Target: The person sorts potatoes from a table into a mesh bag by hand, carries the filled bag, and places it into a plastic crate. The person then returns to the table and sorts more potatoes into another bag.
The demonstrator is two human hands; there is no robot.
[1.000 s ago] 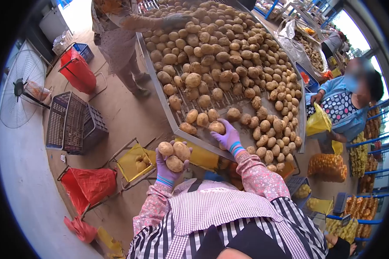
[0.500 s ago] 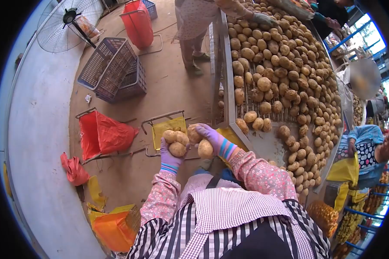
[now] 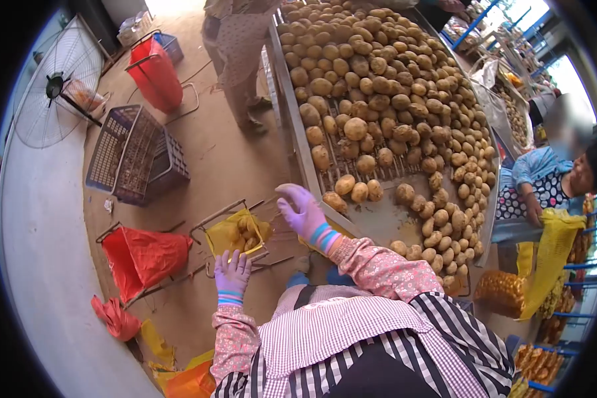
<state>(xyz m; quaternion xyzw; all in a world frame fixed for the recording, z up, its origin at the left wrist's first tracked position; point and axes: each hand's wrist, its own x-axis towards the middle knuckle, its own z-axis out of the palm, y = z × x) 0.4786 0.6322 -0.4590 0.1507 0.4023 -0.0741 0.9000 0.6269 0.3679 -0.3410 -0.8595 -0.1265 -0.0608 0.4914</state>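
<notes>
My left hand (image 3: pixel 232 273), in a purple glove, is open with fingers spread at the near edge of a yellow mesh bag (image 3: pixel 217 236). The bag hangs open on a metal frame (image 3: pixel 209 215), with several potatoes (image 3: pixel 247 237) inside. My right hand (image 3: pixel 301 212), gloved alike, is raised between the bag and the sorting table, fingers apart and nothing in it. The table (image 3: pixel 385 222) to the right carries a large heap of potatoes (image 3: pixel 391 93), with loose ones along its near edge.
A red bag (image 3: pixel 146 255) hangs on another frame at left, with a crumpled red bag (image 3: pixel 116 318) nearby. Plastic crates (image 3: pixel 129 159), a fan (image 3: pixel 54 86) and another red bag (image 3: pixel 158 76) stand farther back. One person (image 3: pixel 239 60) stands beside the table; another (image 3: pixel 544 179) is at right.
Both hands have let go of the potatoes they held. Potatoes now lie in the yellow bag. My hands have moved apart, and the view has shifted.
</notes>
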